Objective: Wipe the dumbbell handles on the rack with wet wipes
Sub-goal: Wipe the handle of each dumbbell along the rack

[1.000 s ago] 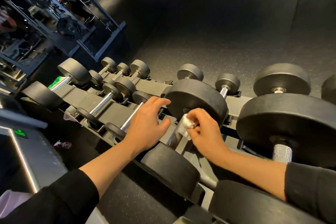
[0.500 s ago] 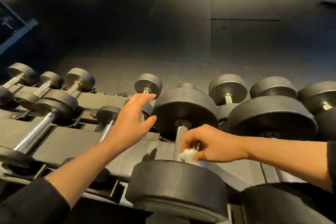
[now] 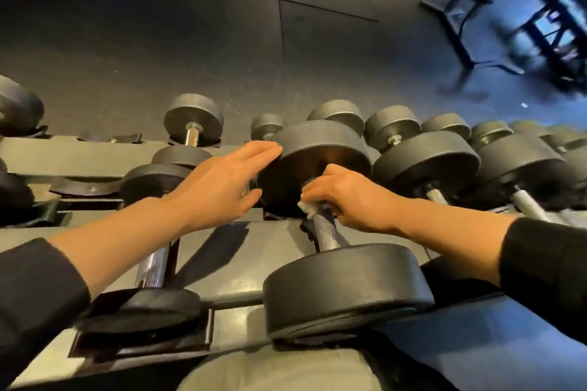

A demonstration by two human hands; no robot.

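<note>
While my right hand point(image 3: 352, 197) grips the wet wipe point(image 3: 305, 207) around the dumbbell handle point(image 3: 324, 230) on the rack point(image 3: 273, 238), my left hand point(image 3: 222, 187) rests flat, fingers straight, against the far weight head point(image 3: 320, 143).

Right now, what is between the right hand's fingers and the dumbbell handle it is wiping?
A crumpled white wet wipe lies between them: the right hand holds it against the far end of the knurled handle, as the head view shows.
</note>
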